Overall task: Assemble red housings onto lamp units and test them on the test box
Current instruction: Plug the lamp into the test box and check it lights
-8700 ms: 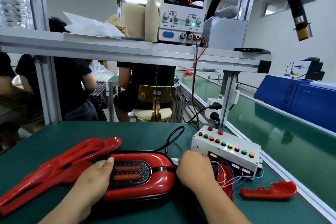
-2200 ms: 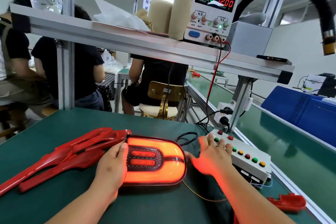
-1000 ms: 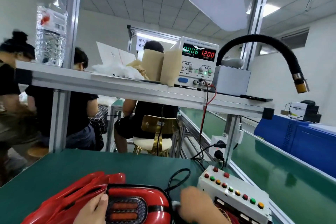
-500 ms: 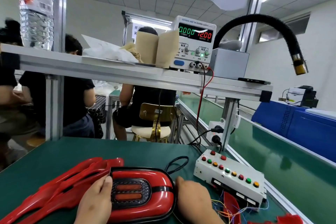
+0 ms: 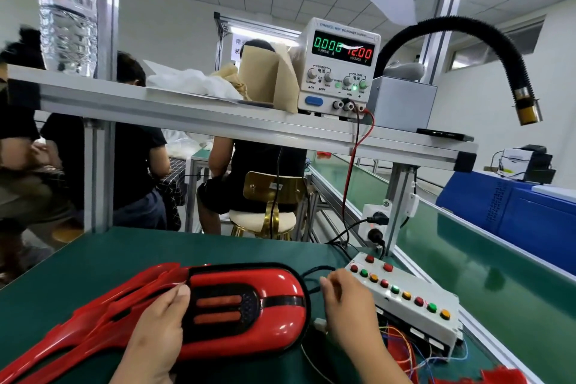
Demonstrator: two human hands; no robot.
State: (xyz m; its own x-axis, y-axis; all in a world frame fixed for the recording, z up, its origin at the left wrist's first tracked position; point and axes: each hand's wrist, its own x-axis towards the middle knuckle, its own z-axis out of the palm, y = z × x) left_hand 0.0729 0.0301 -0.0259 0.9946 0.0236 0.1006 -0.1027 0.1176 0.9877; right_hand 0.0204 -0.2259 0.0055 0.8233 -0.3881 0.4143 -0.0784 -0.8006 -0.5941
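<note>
A lamp unit (image 5: 249,305) in a glossy red housing lies unlit on the green mat (image 5: 93,262). My left hand (image 5: 157,330) grips its left end, thumb on top. My right hand (image 5: 349,305) hovers just right of the lamp with loosely curled fingers that hold nothing, their tips near the left end of the white test box (image 5: 411,305). The box carries a row of red, green and orange buttons. A white connector (image 5: 321,323) shows under my right hand. Spare red housings (image 5: 90,318) lie stacked left of the lamp.
On the shelf above, the power supply (image 5: 339,68) reads 0.000 A and 12.00 V. A black hose (image 5: 486,40) curves down at the right. Loose coloured wires (image 5: 405,349) and a red part (image 5: 501,376) lie by the test box. People sit behind the bench.
The lamp glowed 2.2 s ago with 0.160 A showing; it is now dark at 0.000 A. My right hand has lifted from the lamp's right end toward the test box.
</note>
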